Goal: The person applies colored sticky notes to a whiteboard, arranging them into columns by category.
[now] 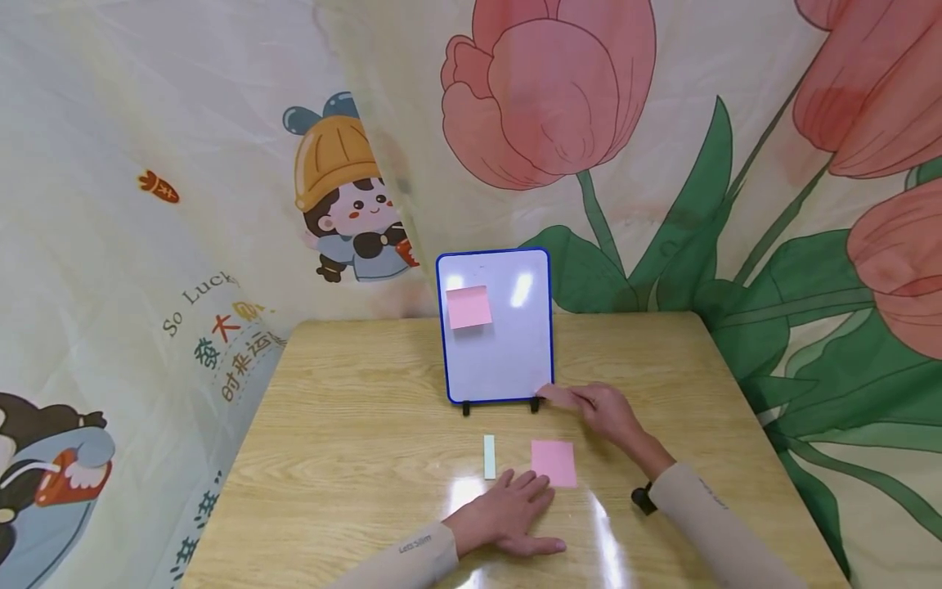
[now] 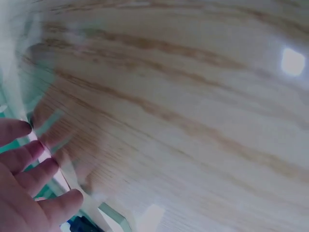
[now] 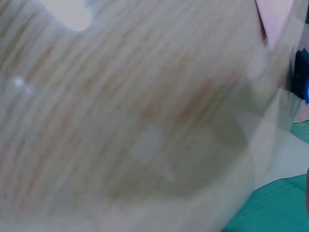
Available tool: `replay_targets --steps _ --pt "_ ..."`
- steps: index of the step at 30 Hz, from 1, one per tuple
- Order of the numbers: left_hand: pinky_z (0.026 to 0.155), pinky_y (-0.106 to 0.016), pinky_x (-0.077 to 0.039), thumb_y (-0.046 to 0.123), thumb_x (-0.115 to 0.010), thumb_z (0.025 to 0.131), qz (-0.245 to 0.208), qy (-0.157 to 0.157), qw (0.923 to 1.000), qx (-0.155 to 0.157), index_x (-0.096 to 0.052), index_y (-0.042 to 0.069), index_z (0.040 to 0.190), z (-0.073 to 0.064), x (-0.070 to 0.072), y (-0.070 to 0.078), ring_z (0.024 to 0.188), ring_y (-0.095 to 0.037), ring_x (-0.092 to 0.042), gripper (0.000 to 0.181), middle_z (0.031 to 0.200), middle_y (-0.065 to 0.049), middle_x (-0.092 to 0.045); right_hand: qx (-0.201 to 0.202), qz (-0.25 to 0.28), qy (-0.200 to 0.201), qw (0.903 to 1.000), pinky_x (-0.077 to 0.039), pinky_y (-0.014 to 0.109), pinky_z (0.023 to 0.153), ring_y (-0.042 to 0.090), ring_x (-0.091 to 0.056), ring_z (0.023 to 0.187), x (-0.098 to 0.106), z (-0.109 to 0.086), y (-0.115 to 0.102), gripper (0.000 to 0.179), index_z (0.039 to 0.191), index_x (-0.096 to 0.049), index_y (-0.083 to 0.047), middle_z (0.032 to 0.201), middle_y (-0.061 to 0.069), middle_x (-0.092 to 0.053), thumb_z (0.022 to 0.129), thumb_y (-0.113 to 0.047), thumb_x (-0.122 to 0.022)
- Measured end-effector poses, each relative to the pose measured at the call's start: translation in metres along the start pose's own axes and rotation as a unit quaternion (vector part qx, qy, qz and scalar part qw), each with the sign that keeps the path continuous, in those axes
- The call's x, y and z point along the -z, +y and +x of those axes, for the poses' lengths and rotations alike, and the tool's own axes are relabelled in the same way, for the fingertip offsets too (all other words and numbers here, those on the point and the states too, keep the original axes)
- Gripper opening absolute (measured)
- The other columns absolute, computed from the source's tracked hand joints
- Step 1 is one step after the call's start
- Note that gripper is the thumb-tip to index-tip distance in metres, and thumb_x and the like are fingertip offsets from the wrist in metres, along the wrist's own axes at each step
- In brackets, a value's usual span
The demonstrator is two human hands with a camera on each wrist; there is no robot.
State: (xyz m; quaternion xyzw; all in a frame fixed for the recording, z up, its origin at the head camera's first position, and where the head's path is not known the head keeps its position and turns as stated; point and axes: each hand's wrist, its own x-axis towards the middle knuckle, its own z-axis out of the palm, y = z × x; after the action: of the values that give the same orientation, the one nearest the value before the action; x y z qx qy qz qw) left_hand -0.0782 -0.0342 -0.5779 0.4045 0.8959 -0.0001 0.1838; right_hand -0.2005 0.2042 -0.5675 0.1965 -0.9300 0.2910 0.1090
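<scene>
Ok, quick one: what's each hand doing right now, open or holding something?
Left hand: open, spread at the near edge of the pink square.
Right hand: closed, pinching a pink sticky note.

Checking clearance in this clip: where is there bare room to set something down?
Bare: the wooden table left of the whiteboard and pale green strip, and its far right, beyond the right hand. Crowded: around the left hand and pink sticky-note square, and at the whiteboard's lower right corner, where the right hand holds another pink note.
</scene>
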Motion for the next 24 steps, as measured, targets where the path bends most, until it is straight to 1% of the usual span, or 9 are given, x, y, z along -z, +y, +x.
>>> replay_targets --steps 3,7,10,13,15,16,18,21,24 --pt "0.118 -0.051 -0.029 0.082 -0.017 0.089 0.004 0.005 1.0000 -0.003 -0.032 0.026 0.155 -0.001 0.002 -0.001 0.151 -0.018 -0.025 0.088 0.163 0.004 -0.026 0.018 -0.016 -0.005 0.9997 -0.058 0.047 0.081 0.029 -0.072 0.092 0.003 0.003 -0.009 0.021 0.110 -0.076 -0.006 0.100 0.011 -0.076 0.092 -0.006 -0.067" --pt "0.115 -0.054 -0.033 0.080 -0.018 0.091 0.025 0.051 0.9982 -0.022 -0.042 0.028 0.150 -0.002 0.005 -0.005 0.149 -0.020 -0.031 0.082 0.161 0.003 -0.032 0.052 -0.029 -0.003 0.9982 -0.058 0.045 0.081 0.026 -0.071 0.093 0.007 0.011 -0.020 0.023 0.114 -0.075 -0.008 0.102 0.008 -0.076 0.093 -0.007 -0.067" --pt "0.110 -0.051 -0.039 0.074 -0.026 0.095 0.034 0.116 0.9920 -0.037 -0.052 0.026 0.143 -0.004 0.010 -0.016 0.140 -0.018 -0.043 0.072 0.152 0.001 -0.047 0.091 -0.044 0.006 0.9949 -0.058 0.044 0.079 0.024 -0.070 0.091 0.011 0.018 -0.027 0.024 0.114 -0.075 -0.009 0.099 0.007 -0.076 0.091 -0.005 -0.068" --pt "0.100 -0.041 -0.048 0.063 -0.038 0.099 0.010 0.191 0.9810 -0.029 -0.061 0.020 0.133 -0.009 0.016 -0.037 0.123 -0.014 -0.059 0.060 0.132 0.002 -0.064 0.127 -0.056 0.022 0.9901 -0.058 0.042 0.077 0.023 -0.070 0.088 0.014 0.027 -0.033 0.026 0.114 -0.075 -0.009 0.098 0.007 -0.076 0.089 -0.003 -0.070" --pt "0.091 -0.036 -0.052 0.055 -0.046 0.100 -0.023 0.247 0.9687 -0.010 -0.066 0.017 0.126 -0.014 0.021 -0.053 0.108 -0.012 -0.066 0.051 0.118 0.002 -0.070 0.144 -0.056 0.033 0.9875 -0.058 0.042 0.075 0.023 -0.070 0.086 0.015 0.033 -0.038 0.027 0.114 -0.075 -0.009 0.097 0.007 -0.075 0.088 -0.002 -0.071" --pt "0.087 -0.035 -0.054 0.050 -0.050 0.100 -0.045 0.276 0.9602 0.001 -0.068 0.014 0.123 -0.018 0.024 -0.061 0.102 -0.013 -0.068 0.046 0.113 0.001 -0.072 0.153 -0.054 0.039 0.9860 -0.058 0.042 0.074 0.024 -0.070 0.086 0.016 0.036 -0.041 0.028 0.114 -0.075 -0.008 0.097 0.008 -0.075 0.087 -0.001 -0.072" --pt "0.081 -0.034 -0.057 0.043 -0.056 0.099 -0.085 0.333 0.9388 0.029 -0.069 0.011 0.119 -0.024 0.029 -0.077 0.094 -0.016 -0.071 0.040 0.107 -0.003 -0.074 0.168 -0.053 0.050 0.9830 -0.058 0.041 0.074 0.024 -0.070 0.086 0.016 0.041 -0.046 0.029 0.114 -0.075 -0.008 0.097 0.008 -0.075 0.086 -0.001 -0.072" --pt "0.075 -0.035 -0.057 0.036 -0.061 0.097 -0.127 0.406 0.9016 0.077 -0.068 0.008 0.118 -0.033 0.036 -0.099 0.087 -0.021 -0.071 0.036 0.101 -0.007 -0.074 0.201 -0.057 0.070 0.9754 -0.058 0.042 0.075 0.025 -0.070 0.088 0.013 0.050 -0.053 0.028 0.113 -0.074 -0.005 0.097 0.009 -0.076 0.085 -0.001 -0.072" --pt "0.072 -0.037 -0.057 0.034 -0.063 0.096 -0.151 0.452 0.8695 0.129 -0.066 0.005 0.121 -0.038 0.041 -0.118 0.086 -0.025 -0.069 0.039 0.099 -0.010 -0.072 0.233 -0.063 0.092 0.9660 -0.058 0.040 0.075 0.024 -0.071 0.089 0.007 0.060 -0.057 0.028 0.112 -0.074 -0.004 0.096 0.008 -0.076 0.085 0.000 -0.071"
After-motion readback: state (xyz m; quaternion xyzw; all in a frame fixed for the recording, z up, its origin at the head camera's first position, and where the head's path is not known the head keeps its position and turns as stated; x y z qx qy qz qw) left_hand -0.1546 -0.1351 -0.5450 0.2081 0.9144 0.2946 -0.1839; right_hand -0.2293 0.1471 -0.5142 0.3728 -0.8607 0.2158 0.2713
